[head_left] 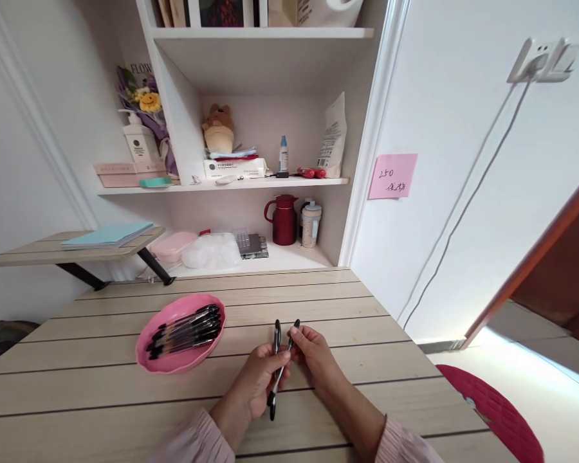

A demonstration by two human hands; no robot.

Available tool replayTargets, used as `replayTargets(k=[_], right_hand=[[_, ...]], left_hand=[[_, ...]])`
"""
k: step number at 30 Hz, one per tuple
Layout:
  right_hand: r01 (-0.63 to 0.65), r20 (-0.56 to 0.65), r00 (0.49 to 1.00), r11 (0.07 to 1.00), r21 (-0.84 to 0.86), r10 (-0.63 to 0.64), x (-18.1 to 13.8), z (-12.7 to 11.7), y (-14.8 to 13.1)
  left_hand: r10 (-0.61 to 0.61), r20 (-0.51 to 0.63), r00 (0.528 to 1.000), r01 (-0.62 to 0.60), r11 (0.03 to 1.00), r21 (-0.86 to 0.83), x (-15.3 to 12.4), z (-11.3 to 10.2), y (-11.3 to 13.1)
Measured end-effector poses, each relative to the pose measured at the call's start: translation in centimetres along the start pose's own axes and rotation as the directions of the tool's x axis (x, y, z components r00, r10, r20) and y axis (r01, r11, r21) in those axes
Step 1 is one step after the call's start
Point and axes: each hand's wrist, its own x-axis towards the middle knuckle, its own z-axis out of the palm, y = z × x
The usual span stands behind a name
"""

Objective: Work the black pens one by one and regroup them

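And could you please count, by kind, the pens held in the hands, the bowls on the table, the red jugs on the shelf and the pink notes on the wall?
Held pens: 2
Pink bowl: 1
Red jug: 1
Pink note: 1
Total: 5

Pens [276, 331]: plastic, clear smooth barrels, glossy black ends. Bowl [174, 311]: pink plastic, smooth, slight sheen, wavy rim. Bench [371, 350]: wood-look planks, pale grain, matt, dark seam lines. Sleeves [400, 444]: pink cloth, ribbed, matt. Riser [33, 247]: same wood look on top; legs [155, 265] dark, look like metal. Paper stack [109, 233]: pale blue, flat, matt. Note [393, 175]: pink paper, matt. Jug [284, 222]: deep red, glossy. Bag [212, 251]: thin see-through plastic, crinkled. Toy [219, 128]: fuzzy plush. Shelf [299, 257]: white, smooth. Seat [492, 411]: red cloth, quilted-looking.
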Motion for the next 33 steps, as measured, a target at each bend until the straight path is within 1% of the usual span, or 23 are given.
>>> replayTargets(k=[1,3,5,7,8,9,10,11,12,13,15,18,20,21,22,23,24,25,26,27,28,30,33], right_hand=[[-0.022,-0.012,1.0,1.0,0.004,0.022,0.1,-0.1,0.1],[-0.054,-0.041,0.998,0.998,0.014,0.054,0.3,0.0,0.2],[-0.074,-0.066,0.995,0.997,0.028,0.076,0.4,0.0,0.3],[-0.095,-0.073,0.992,0.994,0.047,0.098,0.4,0.1,0.2],[-0.103,-0.071,0.992,0.993,0.053,0.107,0.4,0.1,0.3],[-0.108,-0.068,0.991,0.993,0.055,0.112,0.4,0.0,0.3],[-0.111,-0.066,0.991,0.992,0.051,0.114,0.4,0.0,0.3],[-0.112,-0.066,0.991,0.993,0.044,0.114,0.4,0.0,0.4],[-0.11,-0.066,0.992,0.993,0.035,0.112,0.4,0.0,0.4],[-0.107,-0.065,0.992,0.994,0.026,0.108,0.4,0.0,0.5],[-0.1,-0.065,0.993,0.995,0.014,0.101,0.3,0.1,0.5],[-0.093,-0.062,0.994,0.996,0.003,0.093,0.3,0.2,0.4],[-0.087,-0.058,0.995,0.996,0.006,0.087,0.3,0.2,0.4],[-0.082,-0.055,0.995,0.997,0.009,0.083,0.3,0.2,0.5],[-0.079,-0.052,0.995,0.997,0.015,0.079,0.3,0.2,0.5],[-0.074,-0.049,0.996,0.997,0.021,0.075,0.4,0.2,0.5],[-0.066,-0.046,0.997,0.997,0.028,0.067,0.4,0.2,0.5],[-0.052,-0.042,0.998,0.998,0.033,0.053,0.4,0.2,0.5],[-0.03,-0.034,0.999,0.999,0.034,0.031,0.3,0.3,0.4],[-0.001,-0.023,1.0,0.999,0.034,0.002,0.3,0.3,0.3],[0.03,-0.006,1.0,0.999,0.033,-0.03,0.1,0.3,0.1],[0.074,0.033,0.997,0.997,0.036,-0.075,-0.3,0.5,-0.3],[0.031,0.061,0.998,0.997,0.069,-0.036,-0.8,0.8,-0.5]], left_hand=[[0.009,-0.022,1.0,-0.008,0.998,0.058,0.0,-0.2,0.0],[0.071,-0.081,0.994,-0.046,0.96,0.275,-0.1,-0.8,0.5],[0.149,-0.143,0.978,-0.06,0.867,0.494,-0.4,-1.7,1.4],[0.264,-0.163,0.951,-0.092,0.742,0.664,-0.8,-2.9,2.8],[0.344,-0.154,0.926,-0.124,0.664,0.737,-1.1,-3.6,3.7],[0.476,-0.109,0.873,-0.164,0.496,0.853,-1.5,-4.4,4.6],[0.594,-0.062,0.802,-0.145,0.294,0.945,-1.9,-5.2,5.5],[0.67,-0.043,0.741,-0.057,0.127,0.99,-2.3,-6.2,6.4],[0.712,-0.045,0.7,0.06,0.005,0.998,-2.6,-7.1,7.2],[0.72,-0.065,0.691,0.167,-0.072,0.983,-2.9,-8.0,7.9],[0.694,-0.133,0.708,0.296,-0.121,0.947,-3.2,-9.9,8.7],[0.633,-0.213,0.744,0.341,-0.086,0.936,-3.1,-11.8,9.1],[0.66,-0.191,0.727,0.288,-0.041,0.957,-2.9,-11.9,8.9],[0.688,-0.153,0.709,0.211,0.0,0.977,-2.8,-11.4,8.6],[0.709,-0.117,0.695,0.095,0.071,0.993,-2.6,-10.6,8.2],[0.717,-0.089,0.691,-0.051,0.17,0.984,-2.5,-9.5,7.5],[0.689,-0.077,0.721,-0.195,0.307,0.932,-2.3,-8.0,6.7],[0.604,-0.09,0.792,-0.282,0.492,0.823,-2.2,-6.5,5.7],[0.47,-0.099,0.877,-0.285,0.674,0.681,-2.0,-4.9,4.6],[0.305,-0.061,0.95,-0.229,0.818,0.527,-1.9,-3.4,3.4],[0.171,-0.003,0.985,-0.157,0.911,0.382,-1.8,-2.1,2.3],[0.034,0.07,0.997,-0.045,0.983,0.176,-1.5,-0.2,0.4],[0.01,0.109,0.994,-0.014,0.999,0.034,-0.9,0.8,-0.9]])
